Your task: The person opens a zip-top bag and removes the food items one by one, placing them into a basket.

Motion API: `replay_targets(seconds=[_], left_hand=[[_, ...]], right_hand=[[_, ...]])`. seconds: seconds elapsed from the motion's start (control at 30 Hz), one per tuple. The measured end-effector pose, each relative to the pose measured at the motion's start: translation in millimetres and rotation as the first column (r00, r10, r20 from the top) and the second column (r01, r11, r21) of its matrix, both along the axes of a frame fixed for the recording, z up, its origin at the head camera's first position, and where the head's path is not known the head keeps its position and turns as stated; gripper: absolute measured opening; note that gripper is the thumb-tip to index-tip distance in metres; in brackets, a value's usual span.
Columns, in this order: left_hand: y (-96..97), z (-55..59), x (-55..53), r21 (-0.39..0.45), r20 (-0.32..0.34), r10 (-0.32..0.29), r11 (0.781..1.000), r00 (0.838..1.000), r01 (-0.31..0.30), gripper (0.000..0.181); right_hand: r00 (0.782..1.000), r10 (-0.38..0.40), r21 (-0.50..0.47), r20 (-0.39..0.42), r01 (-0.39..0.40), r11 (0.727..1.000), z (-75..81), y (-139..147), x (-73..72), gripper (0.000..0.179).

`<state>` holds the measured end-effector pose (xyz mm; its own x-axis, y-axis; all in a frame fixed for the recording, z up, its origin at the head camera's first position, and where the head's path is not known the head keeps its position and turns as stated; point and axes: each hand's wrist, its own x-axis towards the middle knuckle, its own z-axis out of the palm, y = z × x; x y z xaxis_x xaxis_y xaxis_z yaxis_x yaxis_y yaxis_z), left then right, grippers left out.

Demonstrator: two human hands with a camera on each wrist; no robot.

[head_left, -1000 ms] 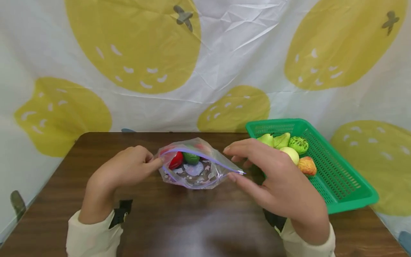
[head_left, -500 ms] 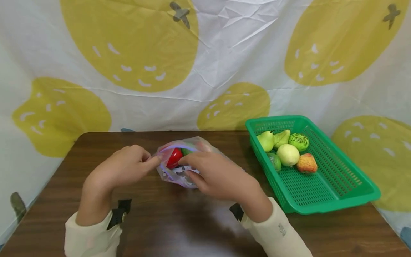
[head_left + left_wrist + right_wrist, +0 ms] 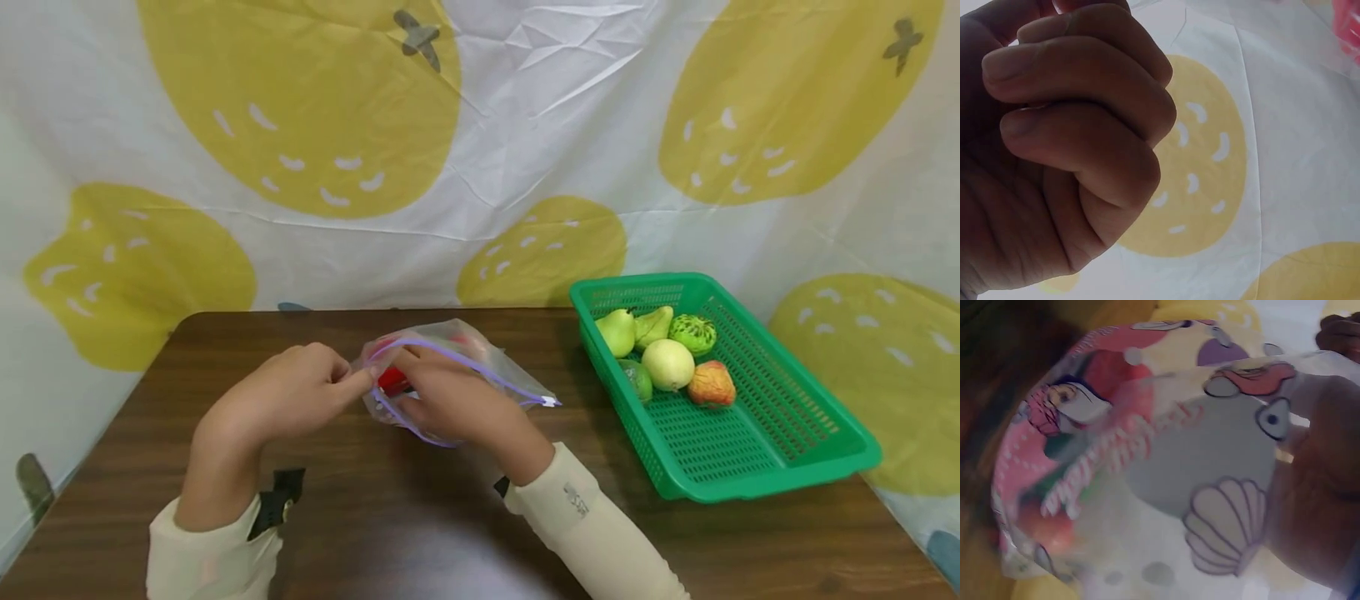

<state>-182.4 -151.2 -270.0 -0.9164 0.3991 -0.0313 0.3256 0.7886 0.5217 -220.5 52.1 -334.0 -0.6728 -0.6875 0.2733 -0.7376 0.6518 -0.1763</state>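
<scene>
My left hand [image 3: 292, 387] pinches the left edge of a clear zip bag [image 3: 517, 379] with a purple seal, its mouth open. In the left wrist view, the left hand's fingers [image 3: 1085, 119] are curled. My right hand [image 3: 457, 400] reaches through the mouth into the bag, its fingertips hidden there. Beside them shows a shiny red rounded thing [image 3: 392, 380]. In the right wrist view, the printed film of the bag [image 3: 1166, 475] covers blurred red and green shapes. A white slider [image 3: 550, 402] sits at the seal's right end.
At the right, a green basket [image 3: 787, 482] holds pears [image 3: 617, 333], a patterned green fruit [image 3: 693, 334], a pale yellow round fruit [image 3: 668, 365], a dark green fruit [image 3: 637, 380] and an orange-red fruit [image 3: 712, 384]. A lemon-print cloth [image 3: 360, 258] hangs behind the brown table [image 3: 360, 533].
My right hand has left the slider end of the bag, moved left and gone into the mouth. The left hand has kept its pinch on the edge.
</scene>
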Motion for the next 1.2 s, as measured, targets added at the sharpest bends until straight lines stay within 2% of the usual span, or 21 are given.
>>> replay_targets(seconds=[0.13, 0.23, 0.37, 0.47, 0.6, 0.7, 0.9, 1.1, 1.2], left_hand=[[1.2, -1.6, -0.2, 0.005, -0.018, -0.012, 1.0, 1.0, 0.012, 0.056], [2.3, -2.9, -0.7, 0.008, -0.033, -0.024, 1.0, 0.999, 0.024, 0.056], [2.6, -5.2, -1.2, 0.004, -0.03, -0.036, 0.999, 0.999, 0.036, 0.057], [2.6, -5.7, -0.9, 0.002, -0.024, -0.042, 0.999, 0.999, 0.042, 0.057], [3.5, -4.8, -1.0, -0.003, -0.022, -0.044, 0.999, 0.999, 0.044, 0.057], [4.4, -4.1, -1.6, -0.006, -0.023, -0.044, 0.999, 0.999, 0.044, 0.057], [4.6, -2.4, -1.0, -0.013, -0.021, -0.036, 0.999, 0.999, 0.035, 0.056], [4.2, -4.0, -1.7, -0.006, -0.009, -0.027, 1.0, 1.0, 0.027, 0.054], [3.8, -4.6, -1.9, -0.006, -0.01, -0.03, 1.0, 1.0, 0.03, 0.051]], right_hand=[[0.994, -0.045, 0.027, 0.096, 0.043, 0.999, -7.2, -7.5, -11.2, 0.035], [0.992, -0.06, 0.015, 0.112, 0.059, 0.998, -12.7, -11.6, -18.3, 0.032], [0.993, -0.066, -0.035, 0.098, 0.069, 0.997, -23.1, -17.8, -28.4, 0.042], [0.989, -0.077, -0.057, 0.127, 0.085, 0.995, -31.0, -20.6, -34.4, 0.046], [0.97, -0.134, -0.012, 0.201, 0.139, 0.99, -39.4, -21.0, -39.4, 0.035], [0.964, -0.155, 0.024, 0.217, 0.153, 0.988, -42.8, -20.6, -42.5, 0.029], [0.976, -0.092, 0.005, 0.197, 0.092, 0.996, -43.9, -21.8, -48.3, 0.033], [0.975, -0.082, 0.01, 0.207, 0.082, 0.997, -44.8, -24.0, -52.4, 0.028], [0.977, -0.074, 0.003, 0.2, 0.075, 0.997, -44.9, -23.9, -53.4, 0.031]])
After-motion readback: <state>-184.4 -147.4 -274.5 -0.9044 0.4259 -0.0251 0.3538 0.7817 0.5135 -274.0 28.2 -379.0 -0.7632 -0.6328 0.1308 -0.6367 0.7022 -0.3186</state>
